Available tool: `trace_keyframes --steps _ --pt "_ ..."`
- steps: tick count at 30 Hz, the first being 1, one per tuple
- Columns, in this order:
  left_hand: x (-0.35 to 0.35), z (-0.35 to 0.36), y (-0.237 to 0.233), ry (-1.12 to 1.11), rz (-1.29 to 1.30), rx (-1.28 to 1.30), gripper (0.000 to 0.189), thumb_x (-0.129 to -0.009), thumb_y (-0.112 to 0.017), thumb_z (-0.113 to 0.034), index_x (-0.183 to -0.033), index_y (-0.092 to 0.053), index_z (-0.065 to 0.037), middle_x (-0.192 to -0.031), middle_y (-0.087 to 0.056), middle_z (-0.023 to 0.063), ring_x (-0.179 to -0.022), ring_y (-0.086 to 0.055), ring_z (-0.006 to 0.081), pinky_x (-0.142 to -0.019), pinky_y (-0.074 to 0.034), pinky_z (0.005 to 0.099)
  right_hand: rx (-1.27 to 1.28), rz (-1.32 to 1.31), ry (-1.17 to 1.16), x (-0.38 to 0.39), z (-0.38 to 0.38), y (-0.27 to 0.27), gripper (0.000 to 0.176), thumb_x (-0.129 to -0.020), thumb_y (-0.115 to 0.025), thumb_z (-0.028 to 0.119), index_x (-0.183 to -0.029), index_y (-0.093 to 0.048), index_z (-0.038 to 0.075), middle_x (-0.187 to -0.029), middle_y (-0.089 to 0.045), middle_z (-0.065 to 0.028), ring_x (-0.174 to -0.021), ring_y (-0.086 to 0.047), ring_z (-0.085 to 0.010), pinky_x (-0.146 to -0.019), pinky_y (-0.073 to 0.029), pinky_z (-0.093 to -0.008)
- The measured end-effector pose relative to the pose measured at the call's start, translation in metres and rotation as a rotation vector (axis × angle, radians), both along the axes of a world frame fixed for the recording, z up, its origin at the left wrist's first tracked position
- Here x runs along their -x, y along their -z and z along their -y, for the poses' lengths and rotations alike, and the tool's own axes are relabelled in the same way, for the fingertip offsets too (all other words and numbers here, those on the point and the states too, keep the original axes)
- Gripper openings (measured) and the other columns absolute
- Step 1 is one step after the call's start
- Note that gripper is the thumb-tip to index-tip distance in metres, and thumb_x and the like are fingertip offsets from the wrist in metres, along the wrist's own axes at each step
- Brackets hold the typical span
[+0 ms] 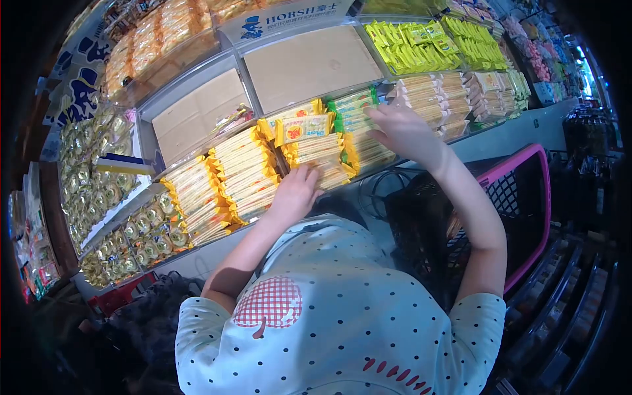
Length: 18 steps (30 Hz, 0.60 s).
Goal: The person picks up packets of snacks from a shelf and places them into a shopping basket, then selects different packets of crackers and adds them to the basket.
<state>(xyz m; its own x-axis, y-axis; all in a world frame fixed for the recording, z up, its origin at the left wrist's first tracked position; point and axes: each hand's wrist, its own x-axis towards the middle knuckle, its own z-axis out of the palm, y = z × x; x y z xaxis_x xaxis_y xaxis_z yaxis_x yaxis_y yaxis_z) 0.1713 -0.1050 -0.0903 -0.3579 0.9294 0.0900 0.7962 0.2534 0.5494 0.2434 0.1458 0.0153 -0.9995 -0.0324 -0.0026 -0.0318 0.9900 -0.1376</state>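
Presently, both bare hands are at the snack display. The left hand point(297, 193) is partly closed, fingers bent over the near part of the yellow-ended packets point(316, 156); whether it grips one cannot be told. The right hand point(403, 130) is also half curled, fingertips at the green-ended packets point(359, 125) (any grip is hidden by the fingers). The yellow-ended packets stand in tight rows, and a flat yellow packet point(304, 129) lies crosswise over the far end of one row. Beyond the rows lies a brown cardboard sheet point(309, 66), with lime-green packets point(411, 46) to its right. A pink-rimmed basket point(546, 197) is near the right forearm.
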Motion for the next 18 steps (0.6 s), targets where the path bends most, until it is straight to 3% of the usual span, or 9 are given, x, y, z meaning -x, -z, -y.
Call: trace_keyframes --steps 1,4,11,14,16,18 --pt "0.003 -0.002 -0.006 0.015 -0.004 0.039 0.044 -0.073 -0.066 -0.019 -0.107 -0.050 0.001 -0.096 -0.050 0.0156 -0.091 -0.051 0.0310 -0.076 -0.045 0.0381 -0.012 -0.030 -0.021 0.001 -0.002 0.012 0.034 -0.077 -0.063 0.017 -0.106 -0.052 0.004 -0.082 -0.056 -0.0126 -0.076 -0.059 -0.0308 -0.066 -0.047 -0.0386" --pt "0.005 -0.009 0.006 0.058 -0.038 0.103 0.044 -0.072 -0.066 -0.022 -0.107 -0.050 0.000 -0.096 -0.051 0.0152 -0.090 -0.053 0.0307 -0.075 -0.046 0.0381 -0.060 0.113 0.042 0.003 -0.010 0.035 0.033 -0.077 -0.061 0.021 -0.104 -0.052 0.004 -0.082 -0.057 -0.0131 -0.075 -0.059 -0.0311 -0.065 -0.048 -0.0387" --pt "0.010 -0.010 0.031 0.039 -0.009 0.117 0.040 -0.073 -0.065 -0.022 -0.104 -0.050 -0.002 -0.090 -0.054 0.0129 -0.084 -0.056 0.0285 -0.070 -0.047 0.0373 -0.106 0.157 0.076 -0.009 -0.023 0.066 0.032 -0.078 -0.059 0.025 -0.102 -0.052 0.004 -0.085 -0.058 -0.0135 -0.079 -0.060 -0.0310 -0.066 -0.049 -0.0388" --pt "0.013 -0.012 0.032 0.000 0.003 0.109 0.036 -0.073 -0.064 -0.019 -0.102 -0.050 -0.002 -0.087 -0.055 0.0122 -0.083 -0.057 0.0270 -0.069 -0.047 0.0373 -0.146 0.270 0.126 -0.013 -0.024 0.075 0.030 -0.079 -0.058 0.024 -0.101 -0.052 0.005 -0.088 -0.059 -0.0129 -0.083 -0.060 -0.0306 -0.070 -0.049 -0.0400" --pt "0.010 -0.013 0.033 0.000 -0.093 0.100 0.034 -0.066 -0.060 -0.006 -0.097 -0.050 0.000 -0.090 -0.053 0.0137 -0.084 -0.055 0.0262 -0.069 -0.046 0.0347 -0.180 0.441 0.153 -0.012 -0.015 0.069 0.030 -0.078 -0.058 0.023 -0.102 -0.052 0.006 -0.091 -0.060 -0.0119 -0.087 -0.060 -0.0290 -0.073 -0.048 -0.0407" --pt "0.007 -0.014 0.029 0.017 -0.163 0.025 0.034 -0.063 -0.058 -0.004 -0.096 -0.050 -0.001 -0.091 -0.052 0.0133 -0.084 -0.053 0.0257 -0.070 -0.045 0.0336 -0.173 0.479 0.158 -0.011 -0.017 0.082 0.031 -0.078 -0.058 0.023 -0.103 -0.052 0.006 -0.092 -0.060 -0.0120 -0.089 -0.060 -0.0284 -0.074 -0.048 -0.0408"
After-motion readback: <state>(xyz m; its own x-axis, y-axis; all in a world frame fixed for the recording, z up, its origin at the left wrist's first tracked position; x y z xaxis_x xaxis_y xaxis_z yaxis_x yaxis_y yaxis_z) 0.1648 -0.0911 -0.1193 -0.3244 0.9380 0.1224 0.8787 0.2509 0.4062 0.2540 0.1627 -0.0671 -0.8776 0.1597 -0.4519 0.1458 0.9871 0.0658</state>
